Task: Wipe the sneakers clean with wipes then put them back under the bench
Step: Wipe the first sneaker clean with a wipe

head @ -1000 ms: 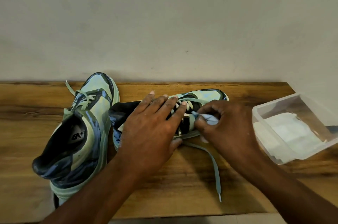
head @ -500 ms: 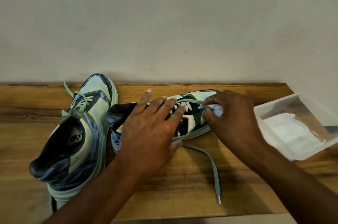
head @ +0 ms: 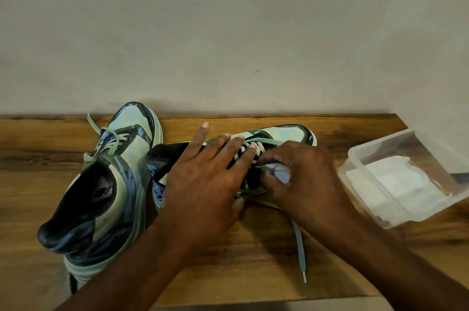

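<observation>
Right now the mint-green and navy sneaker (head: 284,133) I am cleaning lies on its side on the wooden bench top (head: 253,260), its long axis running from the heel collar at about 8 o'clock to the toe at about 2 o'clock. I have my left hand (head: 205,183) spread flat with straight fingers over the collar and laces, pinning the shoe down. My right hand (head: 299,178) sits just beside it at 3 o'clock, fingers curled round a bunched pale wipe (head: 280,173) that touches the dark side panel near the laces. From that hand the unwiped toe lies toward 1 o'clock along the shoe's axis, so I judge the next stroke should run that way, and the right hand is the nearer one. One loose green lace (head: 299,242) trails toward 6 o'clock. Its matching second sneaker (head: 106,199) stands upright touching the first at 9 o'clock. Over at 3 o'clock, a clear plastic tub (head: 375,148) holds white wipes.
</observation>
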{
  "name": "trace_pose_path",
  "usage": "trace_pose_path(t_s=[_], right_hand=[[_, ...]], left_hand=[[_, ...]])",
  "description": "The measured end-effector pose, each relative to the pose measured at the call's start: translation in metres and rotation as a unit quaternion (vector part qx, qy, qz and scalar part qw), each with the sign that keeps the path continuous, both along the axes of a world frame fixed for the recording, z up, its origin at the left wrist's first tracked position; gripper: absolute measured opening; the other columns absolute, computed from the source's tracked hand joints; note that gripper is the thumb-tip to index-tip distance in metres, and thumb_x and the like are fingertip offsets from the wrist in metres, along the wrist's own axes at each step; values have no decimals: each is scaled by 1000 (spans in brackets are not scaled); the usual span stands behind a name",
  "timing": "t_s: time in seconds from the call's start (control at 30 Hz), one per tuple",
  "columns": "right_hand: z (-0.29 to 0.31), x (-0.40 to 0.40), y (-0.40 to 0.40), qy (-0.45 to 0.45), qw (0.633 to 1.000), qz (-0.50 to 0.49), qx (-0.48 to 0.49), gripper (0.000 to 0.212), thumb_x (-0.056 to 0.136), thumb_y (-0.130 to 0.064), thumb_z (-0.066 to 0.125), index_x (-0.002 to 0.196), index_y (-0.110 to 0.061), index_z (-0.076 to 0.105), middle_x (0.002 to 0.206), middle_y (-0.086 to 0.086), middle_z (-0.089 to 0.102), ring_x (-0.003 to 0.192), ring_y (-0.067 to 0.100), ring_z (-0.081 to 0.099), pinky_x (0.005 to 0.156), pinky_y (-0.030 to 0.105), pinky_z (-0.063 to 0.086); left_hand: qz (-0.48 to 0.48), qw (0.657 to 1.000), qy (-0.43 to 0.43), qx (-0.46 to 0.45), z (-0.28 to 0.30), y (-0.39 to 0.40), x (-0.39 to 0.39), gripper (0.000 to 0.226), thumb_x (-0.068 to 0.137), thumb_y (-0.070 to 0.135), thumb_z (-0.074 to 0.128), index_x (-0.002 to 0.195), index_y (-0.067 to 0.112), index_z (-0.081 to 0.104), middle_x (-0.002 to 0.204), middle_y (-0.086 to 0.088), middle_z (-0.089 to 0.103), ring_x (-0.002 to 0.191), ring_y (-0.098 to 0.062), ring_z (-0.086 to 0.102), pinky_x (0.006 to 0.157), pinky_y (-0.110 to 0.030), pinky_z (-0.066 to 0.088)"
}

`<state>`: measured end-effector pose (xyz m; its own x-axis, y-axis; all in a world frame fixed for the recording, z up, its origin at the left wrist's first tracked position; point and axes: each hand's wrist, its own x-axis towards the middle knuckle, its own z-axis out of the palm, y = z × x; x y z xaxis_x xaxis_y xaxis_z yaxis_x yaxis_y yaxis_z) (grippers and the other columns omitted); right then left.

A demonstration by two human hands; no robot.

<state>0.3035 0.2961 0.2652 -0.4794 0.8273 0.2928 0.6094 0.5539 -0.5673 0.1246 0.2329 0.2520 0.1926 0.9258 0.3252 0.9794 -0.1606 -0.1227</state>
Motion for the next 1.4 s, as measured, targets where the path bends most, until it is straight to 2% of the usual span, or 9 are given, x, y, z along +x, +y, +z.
trace_pose_path(t_s=[0.17, 0.27, 0.43, 0.57, 0.73, 0.93, 1.1, 1.27, 1.4], right_hand=[[-5, 26, 1, 79, 993, -85, 10, 22, 80, -10, 83, 92, -29, 80, 87, -19, 72, 83, -3, 67, 75, 10, 52], [-17, 20, -16, 103, 990, -93, 20, 28, 78, -6, 84, 98, -26, 79, 89, -20, 69, 88, -6, 65, 79, 2, 47], [-28, 18, -28, 100, 993, -60, 30, 25, 77, -8, 85, 96, -24, 79, 90, -16, 72, 83, -1, 67, 77, 17, 55], [-21, 28, -16, 156, 980, -127, -4, 33, 76, -6, 86, 91, -34, 74, 85, -29, 66, 82, -4, 68, 71, 13, 57], [-33, 13, -36, 133, 988, -71, 16, 27, 77, -7, 85, 97, -24, 78, 89, -16, 72, 81, -3, 68, 74, 15, 57], [-24, 30, -12, 167, 976, -143, 1, 31, 77, -9, 86, 94, -32, 75, 85, -23, 68, 82, -4, 69, 70, 10, 55], [-34, 14, -31, 129, 988, -78, 19, 24, 79, -7, 84, 96, -23, 78, 90, -14, 72, 81, -3, 67, 75, 13, 56], [-18, 30, -9, 165, 977, -135, -12, 31, 76, -9, 86, 90, -35, 73, 82, -25, 67, 81, -4, 69, 68, 9, 54], [-27, 17, -28, 132, 986, -105, 10, 26, 79, -9, 84, 98, -26, 77, 90, -15, 71, 82, -3, 67, 75, 13, 56]], left_hand=[[0, 1000, 4, 5, -1, -2, 0, 89, 77, 61, 80, 150, 18, 54, 148, -12, 60, 138, -32, 55, 122, -55, 27], [3, 1000, 3, 2, -1, -4, 2, 88, 78, 60, 80, 151, 19, 54, 148, -11, 59, 139, -31, 54, 124, -54, 27], [0, 1000, 4, -1, -1, -4, 1, 86, 78, 60, 78, 150, 19, 54, 147, -10, 60, 138, -31, 54, 123, -55, 25], [0, 1000, -1, 1, -1, -4, 2, 85, 79, 61, 78, 149, 19, 56, 145, -9, 62, 137, -30, 56, 124, -55, 26], [3, 1000, -14, -7, 0, -3, 3, 85, 75, 58, 82, 148, 20, 57, 145, -8, 62, 137, -29, 56, 123, -58, 29], [1, 1000, -13, -7, -1, -2, 2, 86, 75, 59, 81, 148, 20, 57, 145, -7, 63, 136, -29, 56, 124, -57, 27], [3, 1000, -12, -9, 0, -2, 2, 87, 75, 59, 81, 149, 20, 56, 146, -7, 62, 138, -28, 55, 125, -57, 25], [5, 1000, -12, -8, 0, -3, 3, 86, 77, 60, 79, 149, 20, 55, 146, -6, 62, 137, -27, 55, 125, -56, 24], [9, 1000, -12, -15, 1, -2, 3, 87, 76, 60, 80, 149, 20, 55, 146, -6, 61, 138, -27, 54, 125, -57, 26]])
